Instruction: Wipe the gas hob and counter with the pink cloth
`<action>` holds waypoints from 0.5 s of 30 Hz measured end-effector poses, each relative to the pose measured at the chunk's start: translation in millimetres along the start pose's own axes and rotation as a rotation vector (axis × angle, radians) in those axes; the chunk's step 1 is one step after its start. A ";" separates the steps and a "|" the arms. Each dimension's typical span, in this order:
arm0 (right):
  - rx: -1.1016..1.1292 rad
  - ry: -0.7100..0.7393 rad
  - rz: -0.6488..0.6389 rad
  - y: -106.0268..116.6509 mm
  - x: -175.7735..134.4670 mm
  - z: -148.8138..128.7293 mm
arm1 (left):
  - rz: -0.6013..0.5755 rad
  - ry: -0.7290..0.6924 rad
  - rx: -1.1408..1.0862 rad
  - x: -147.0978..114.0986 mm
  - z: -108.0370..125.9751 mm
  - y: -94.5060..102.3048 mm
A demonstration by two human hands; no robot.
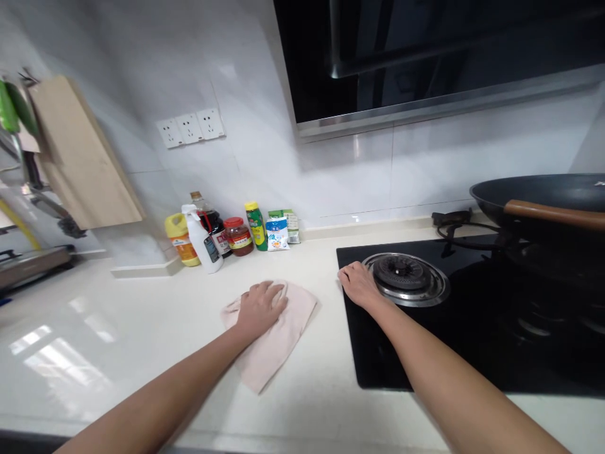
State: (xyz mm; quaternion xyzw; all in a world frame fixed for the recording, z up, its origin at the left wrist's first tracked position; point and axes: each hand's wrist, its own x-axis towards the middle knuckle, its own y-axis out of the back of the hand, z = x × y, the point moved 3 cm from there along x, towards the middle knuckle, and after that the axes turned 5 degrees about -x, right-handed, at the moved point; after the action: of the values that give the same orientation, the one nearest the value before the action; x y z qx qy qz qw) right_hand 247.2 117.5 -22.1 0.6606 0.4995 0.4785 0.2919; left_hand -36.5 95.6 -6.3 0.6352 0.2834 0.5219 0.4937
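My left hand (261,309) presses a pale pink cloth (278,353) against the white countertop (307,416). Its fingers are bent over bunched folds of the cloth, and the rest spreads toward me. On the left edge of the black glass cooktop (378,359) rests my right hand (360,284), fingers curled in. Whatever may be under those fingers is hidden. Just right of that hand is a round gas burner (401,274) with a metal ring.
Along the wall stand a yellow jug (182,243), a white spray bottle (203,243), a dark sauce bottle (215,227), a red-lidded jar (238,236), a green container (256,227) and a blue-white packet (277,234). A wok (534,202) sits right, below the range hood (425,63). A cutting board (85,157) hangs left.
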 end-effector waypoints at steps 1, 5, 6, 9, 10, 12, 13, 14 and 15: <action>-0.001 0.002 -0.001 0.8 -0.7 -0.6 | 0.011 -0.028 -0.014 -14.3 3.2 4.8; -0.004 0.011 -0.004 1.9 -3.5 -1.8 | 0.032 -0.122 -0.065 -67.6 12.8 23.4; -0.005 0.014 -0.005 1.6 -4.0 -1.8 | 0.035 -0.143 -0.070 -78.8 14.3 27.5; -0.005 0.017 0.000 0.7 -5.1 -1.5 | 0.049 -0.182 -0.073 -103.8 16.1 36.8; -0.005 0.019 0.003 0.6 -5.3 -1.4 | 0.053 -0.190 -0.073 -109.0 16.2 38.9; -0.004 0.025 0.010 0.9 -5.5 -1.8 | 0.056 -0.200 -0.082 -114.2 16.4 41.8; -0.002 0.030 0.013 1.3 -5.6 -2.1 | 0.054 -0.203 -0.091 -114.4 16.7 42.8; 0.000 0.033 0.016 1.8 -5.6 -2.5 | 0.049 -0.203 -0.103 -113.2 16.8 43.4; 0.003 0.035 0.020 2.5 -5.6 -2.9 | 0.040 -0.200 -0.115 -110.7 16.9 43.5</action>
State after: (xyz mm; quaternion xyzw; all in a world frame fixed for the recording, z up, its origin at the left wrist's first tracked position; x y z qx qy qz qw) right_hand 245.2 111.2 -20.8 0.6576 0.4985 0.4919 0.2774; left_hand -59.9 -22.2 -8.0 0.6602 0.1894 0.4809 0.5449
